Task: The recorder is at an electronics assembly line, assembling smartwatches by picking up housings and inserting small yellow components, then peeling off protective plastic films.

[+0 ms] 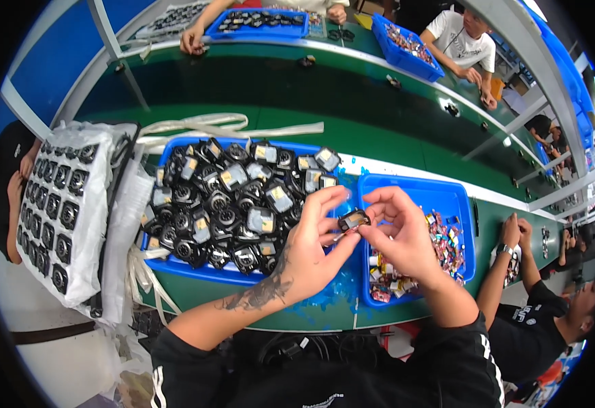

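Note:
In front of me, between both hands, is a small black watch housing (354,219), its open side showing a tan and dark inside. My left hand (314,241), with a tattooed wrist, pinches it from the left with thumb and fingers. From the right, my right hand (401,234) grips its other edge between thumb and fingertips. A thin reddish bit shows by the left thumb; what it is I cannot tell. Left of my hands, a blue tray (205,272) is heaped with similar black housings (222,204). Under my right hand, another blue tray (416,182) holds small circuit boards with wires (447,245).
A leaning stack of white moulded trays (73,197) with black housings stands at left. Pale straps (229,128) lie behind the housings. A green conveyor belt (243,88) with scattered parts runs beyond a metal rail. Several co-workers sit around, one close at right (539,319).

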Demonstrator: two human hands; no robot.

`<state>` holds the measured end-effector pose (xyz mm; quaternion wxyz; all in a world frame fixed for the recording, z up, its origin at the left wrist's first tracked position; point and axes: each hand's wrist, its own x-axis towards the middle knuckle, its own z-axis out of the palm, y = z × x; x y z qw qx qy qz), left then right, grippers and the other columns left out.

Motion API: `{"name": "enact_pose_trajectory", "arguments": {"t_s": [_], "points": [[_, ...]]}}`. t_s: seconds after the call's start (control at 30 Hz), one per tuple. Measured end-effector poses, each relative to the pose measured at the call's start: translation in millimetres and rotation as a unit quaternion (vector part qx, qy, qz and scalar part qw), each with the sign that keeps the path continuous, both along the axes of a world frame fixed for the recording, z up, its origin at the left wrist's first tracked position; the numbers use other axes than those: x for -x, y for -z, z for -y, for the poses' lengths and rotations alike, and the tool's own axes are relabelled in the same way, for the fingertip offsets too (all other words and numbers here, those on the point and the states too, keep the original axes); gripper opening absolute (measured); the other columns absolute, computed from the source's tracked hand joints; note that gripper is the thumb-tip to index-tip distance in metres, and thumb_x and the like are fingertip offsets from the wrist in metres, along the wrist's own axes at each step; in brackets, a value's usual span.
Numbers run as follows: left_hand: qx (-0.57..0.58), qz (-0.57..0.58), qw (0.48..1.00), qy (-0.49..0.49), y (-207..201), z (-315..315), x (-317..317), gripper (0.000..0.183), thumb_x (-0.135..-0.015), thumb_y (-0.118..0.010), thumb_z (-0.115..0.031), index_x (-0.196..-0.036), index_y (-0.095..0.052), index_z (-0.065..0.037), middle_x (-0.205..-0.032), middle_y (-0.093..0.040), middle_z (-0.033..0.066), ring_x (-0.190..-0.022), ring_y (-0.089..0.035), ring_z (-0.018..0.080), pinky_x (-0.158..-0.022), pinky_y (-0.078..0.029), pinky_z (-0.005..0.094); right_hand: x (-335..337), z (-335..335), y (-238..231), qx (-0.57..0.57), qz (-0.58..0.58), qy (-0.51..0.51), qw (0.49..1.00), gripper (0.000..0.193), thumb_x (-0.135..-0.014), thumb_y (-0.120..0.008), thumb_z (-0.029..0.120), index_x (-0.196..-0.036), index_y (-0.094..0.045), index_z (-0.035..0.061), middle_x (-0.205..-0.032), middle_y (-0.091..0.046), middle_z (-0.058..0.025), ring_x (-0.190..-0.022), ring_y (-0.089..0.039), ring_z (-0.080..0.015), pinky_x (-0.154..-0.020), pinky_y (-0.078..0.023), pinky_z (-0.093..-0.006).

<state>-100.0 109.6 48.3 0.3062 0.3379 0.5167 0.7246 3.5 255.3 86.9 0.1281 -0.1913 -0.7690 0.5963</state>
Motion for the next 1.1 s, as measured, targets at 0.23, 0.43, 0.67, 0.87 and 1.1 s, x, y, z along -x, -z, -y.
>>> {"name": "enact_pose_trajectory", "arguments": {"t_s": [0.23,0.43,0.67,0.87,1.1], "points": [[-0.335,-0.332,0.88,-0.052,-102,81,9,0.012,-0.088,-0.065,-0.01,-0.093,-0.058,-0.002,-0.082,-0.063,0.0109,-0.069,-0.066,0.0285,-0.047,-0.051,0.0384,99,-177,61,-0.166,0.115,0.149,0.968,0.06,-0.07,-0.081,0.009,-0.12,-0.05,-0.001,-0.09,-0.069,-0.0151,-0.083,-0.066,-0.0213,-0.075,-0.051,-0.0332],[-0.235,-0.377,0.885,-0.142,-160,101,-17,0.019,-0.096,-0.048,-0.022,-0.11,-0.044,-0.009,-0.09,-0.056,0.0097,-0.065,-0.06,0.033,-0.055,-0.055,0.0425,100,-190,78,-0.408,0.169,0.196,0.876,0.052,-0.07,-0.081,0.015,-0.115,-0.058,0.0015,-0.108,-0.065,-0.0182,-0.1,-0.063,-0.0313,-0.085,-0.051,-0.0403],[-0.317,-0.411,0.852,-0.064,-163,101,0,0.026,-0.092,-0.058,-0.025,-0.114,-0.055,-0.012,-0.093,-0.057,0.0086,-0.076,-0.062,0.0325,-0.061,-0.054,0.0427,125,-59,38,-0.412,0.031,-0.096,0.906,0.029,-0.084,-0.07,0.028,-0.095,-0.069,0.0015,-0.092,-0.07,-0.0176,-0.086,-0.069,-0.0304,-0.079,-0.053,-0.0397],[-0.07,-0.267,0.94,-0.201,-98,17,54,0.034,-0.093,-0.049,-0.001,-0.126,-0.052,0.003,-0.107,-0.061,0.013,-0.098,-0.059,0.0174,-0.079,-0.053,0.0302,117,-69,55,-0.365,0.045,0.01,0.93,0.02,-0.075,-0.066,0.009,-0.093,-0.065,0.0001,-0.088,-0.068,-0.023,-0.089,-0.065,-0.0409,-0.08,-0.053,-0.0465],[0.079,-0.229,0.955,-0.173,-32,-8,75,0.032,-0.093,-0.06,-0.01,-0.124,-0.054,-0.003,-0.112,-0.06,0.0085,-0.095,-0.055,0.0129,-0.081,-0.049,0.0269,117,-52,53,-0.459,0.063,0.031,0.886,0.017,-0.069,-0.065,0.001,-0.086,-0.067,-0.0022,-0.091,-0.064,-0.026,-0.087,-0.066,-0.0421,-0.078,-0.055,-0.0459]]}}
